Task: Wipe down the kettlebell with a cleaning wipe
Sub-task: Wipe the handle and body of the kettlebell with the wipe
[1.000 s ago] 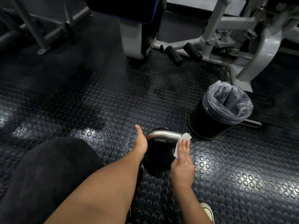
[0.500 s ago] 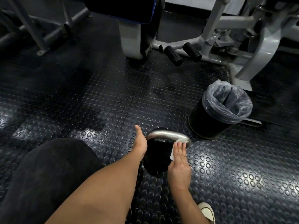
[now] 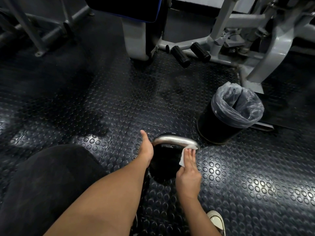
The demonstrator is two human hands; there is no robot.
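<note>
A black kettlebell (image 3: 163, 166) with a bare steel handle (image 3: 173, 139) stands on the studded rubber floor just in front of me. My left hand (image 3: 146, 149) is at the handle's left end with the thumb pointing up; its fingers are hidden and seem to curl round the kettlebell. My right hand (image 3: 188, 171) lies against the handle's right end with straight fingers. Under them it presses a white cleaning wipe (image 3: 183, 158) onto the metal and the side of the bell.
A black bin with a clear liner (image 3: 226, 114) stands close by at the right rear. Grey gym machine frames with black foot rollers (image 3: 190, 53) fill the back. My dark-clad knee (image 3: 42, 181) is at lower left and a white shoe (image 3: 217, 220) at the bottom.
My right hand has slid the wipe from the top of the handle's right end down its side, slightly toward me. My left hand has stayed in place.
</note>
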